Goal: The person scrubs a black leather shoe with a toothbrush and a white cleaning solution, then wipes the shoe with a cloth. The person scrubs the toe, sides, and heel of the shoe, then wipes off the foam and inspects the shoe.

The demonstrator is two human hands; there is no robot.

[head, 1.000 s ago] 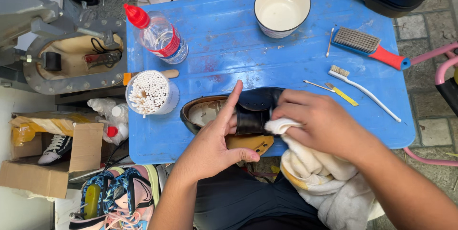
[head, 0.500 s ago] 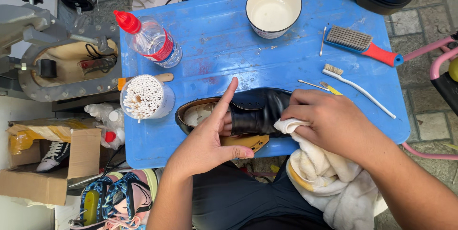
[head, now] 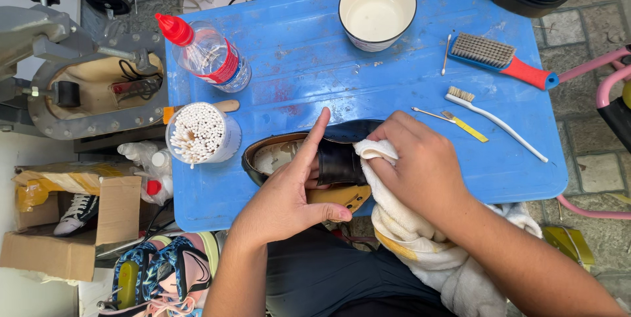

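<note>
Black leather shoe (head: 335,159), lying on its side at the near edge of the blue table (head: 394,47). Left hand (head: 282,192) steadies it, fingers spread along the upper, gripping nothing else. Right hand (head: 420,166) presses a bunched white cloth (head: 420,251) against it. At 9 o'clock, a cup of cotton swabs (head: 197,134); at 2 o'clock, 2 brushes. Likely stiff-soled, smooth, slippery; best held at the heel.
</note>
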